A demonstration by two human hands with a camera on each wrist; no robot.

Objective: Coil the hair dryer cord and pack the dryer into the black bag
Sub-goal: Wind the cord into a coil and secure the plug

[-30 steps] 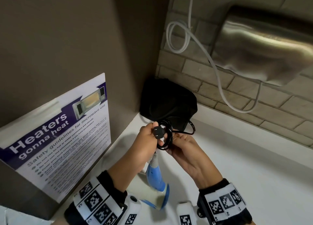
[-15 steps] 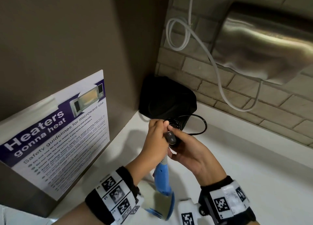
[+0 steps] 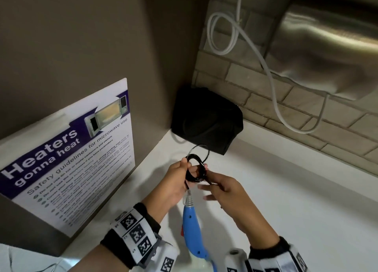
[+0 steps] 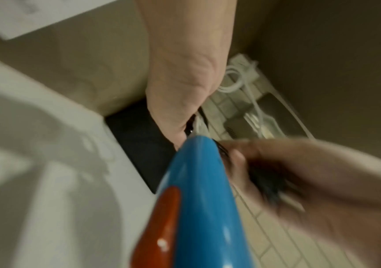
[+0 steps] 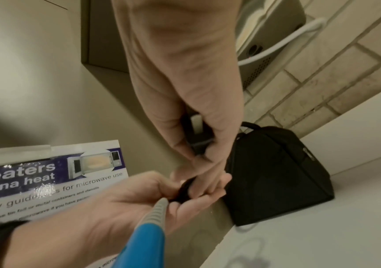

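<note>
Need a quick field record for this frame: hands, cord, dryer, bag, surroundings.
left hand: grips the coiled cord
right hand: pinches the coil from the other side, also holds the plug, as the right wrist view shows
cord: black, wound in small loops, one loose loop sticking out toward the bag
hair dryer: blue handle, red switch, hanging below the hands
black bag: on the white counter, in the corner, dryer not yet inside
poster: microwave safety sheet, leaning at left
wall: brick, steel unit with a white cable
</note>
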